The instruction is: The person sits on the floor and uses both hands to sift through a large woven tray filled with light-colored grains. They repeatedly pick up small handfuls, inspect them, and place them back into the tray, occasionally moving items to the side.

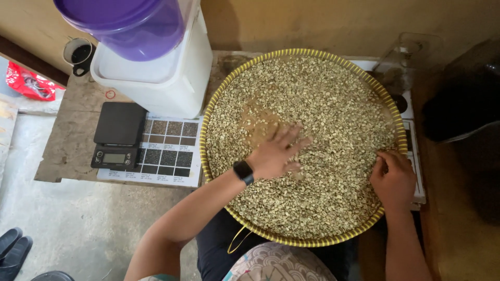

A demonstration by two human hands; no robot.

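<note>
The step in hand is judged to be hand-sorting of pale green coffee beans (323, 104) spread across a round woven tray (209, 112) with a yellow rim. The tray covers most of the right half of the tabletop (73, 135) and overhangs its near edge above the person's lap.

The left hand (273, 156), a dark watch on its wrist, lies flat on the beans near the tray centre, fingers (291, 136) released and spread; a bare patch of tray floor lies just beyond them. The right hand (393, 177) rests at the tray's right rim, fingers curled inward, possibly pinching beans, though the grasp cannot be confirmed.

A continued sweep calls for light pressure so beans stay inside the rim.

Open room is limited: a white lidded bin (166, 78) and a black digital scale (119, 135) occupy the left side, a printed colour chart (166, 148) sits beside the tray
</note>
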